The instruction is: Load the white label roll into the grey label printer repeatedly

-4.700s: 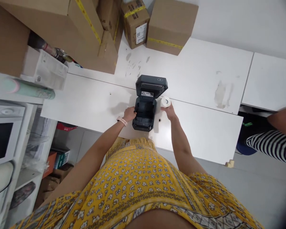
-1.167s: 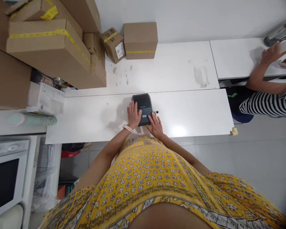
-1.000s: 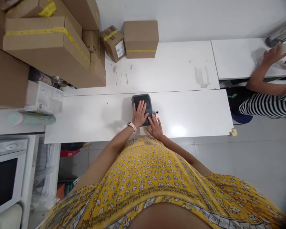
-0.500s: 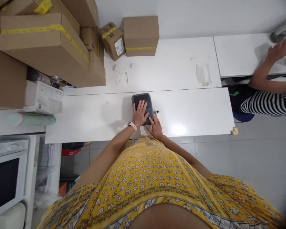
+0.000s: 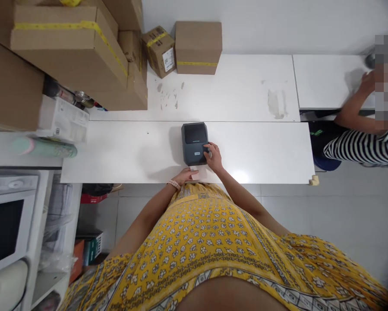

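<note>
A dark grey label printer [image 5: 190, 156] with a dark window on top sits on the white table. From its front edge comes a white paper strip [image 5: 199, 174]. My left hand [image 5: 184, 176] is closed on this strip, low in front of the printer. At the printer's right front side is my right hand [image 5: 214, 158], its thumb and forefinger curled over the edge. A small white piece shows between those fingers; what it is, I cannot make out.
Taped cardboard boxes [image 5: 198, 43] stand along the wall and are stacked at the left. A green bottle [image 5: 48, 147] lies beside a white box [image 5: 66, 121]. A microwave [image 5: 9, 216] is at lower left. Another person's arm [image 5: 355, 108] is at right.
My left hand has come off the printer's top, down to the paper strip in front. My right hand has moved up along the printer's right side. The view has shifted slightly.
</note>
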Demonstrator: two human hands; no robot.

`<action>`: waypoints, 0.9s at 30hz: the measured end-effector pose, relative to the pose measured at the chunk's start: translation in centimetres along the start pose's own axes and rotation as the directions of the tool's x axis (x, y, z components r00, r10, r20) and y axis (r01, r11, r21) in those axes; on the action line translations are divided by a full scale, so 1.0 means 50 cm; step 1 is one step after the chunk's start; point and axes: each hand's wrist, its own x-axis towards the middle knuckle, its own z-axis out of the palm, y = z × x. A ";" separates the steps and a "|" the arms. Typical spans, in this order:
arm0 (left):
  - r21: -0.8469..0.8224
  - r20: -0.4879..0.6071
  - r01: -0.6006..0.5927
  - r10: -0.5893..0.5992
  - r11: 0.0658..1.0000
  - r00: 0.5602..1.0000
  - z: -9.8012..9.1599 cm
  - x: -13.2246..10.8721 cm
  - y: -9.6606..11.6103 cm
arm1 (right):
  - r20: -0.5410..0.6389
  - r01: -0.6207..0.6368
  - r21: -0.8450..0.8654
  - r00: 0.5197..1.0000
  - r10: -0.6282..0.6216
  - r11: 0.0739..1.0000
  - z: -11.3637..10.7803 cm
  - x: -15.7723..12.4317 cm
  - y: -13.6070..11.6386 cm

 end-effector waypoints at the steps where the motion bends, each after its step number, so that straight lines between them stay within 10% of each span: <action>1: -0.074 -0.034 0.021 -0.024 0.997 0.999 0.013 0.006 0.001 | 0.017 0.015 0.000 1.000 -0.015 1.000 -0.003 0.002 0.004; 8: -0.362 -0.044 0.068 -0.089 0.930 0.995 0.026 0.009 0.002 | 0.060 0.046 0.028 0.997 -0.048 0.999 -0.009 0.008 0.023; 17: 0.005 -0.146 0.045 -0.044 0.999 0.988 0.013 -0.012 -0.011 | 0.049 0.029 0.003 0.998 -0.029 1.000 0.021 0.020 -0.002; 27: 0.130 -0.477 -0.114 0.163 0.985 0.864 -0.067 -0.048 0.073 | 0.066 -0.108 -0.070 0.991 0.113 0.992 0.024 0.044 -0.031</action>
